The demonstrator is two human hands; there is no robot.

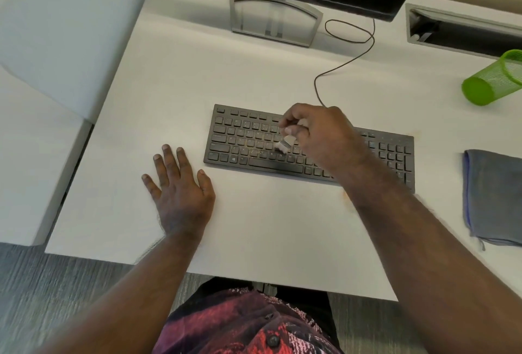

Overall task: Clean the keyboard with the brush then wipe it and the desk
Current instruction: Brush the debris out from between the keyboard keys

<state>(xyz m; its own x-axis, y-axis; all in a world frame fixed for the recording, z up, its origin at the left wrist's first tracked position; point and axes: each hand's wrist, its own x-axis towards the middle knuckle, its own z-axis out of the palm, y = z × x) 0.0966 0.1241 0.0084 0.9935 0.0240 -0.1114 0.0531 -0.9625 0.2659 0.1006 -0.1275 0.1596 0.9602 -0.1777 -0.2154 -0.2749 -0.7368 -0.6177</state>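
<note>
The brushing step looks to be in hand, and nothing after it has begun. The right hand hangs over the middle of the black keyboard, which lies at the centre of the frame on the white bench. Its fingers are curled narrow, pinching a small pale brush whose tip is down among the letter keys. A scatter of light specks shows on the keys just left of the brush — so I judge the crumbs are not yet cleared there. The number pad at the right end shows no sign either way; it is too blurred to tell.

The left hand lies flat on the bench to the left of the keyboard, near its corner but apart from it, fingers spread wide and holding nothing.

The grey cloth sits folded at the right edge of the frame, untouched — wiping the keyboard and the bench is all still to come. A faint orange smudge marks the bench beside the right forearm, just below the keyboard's lower edge.
</note>
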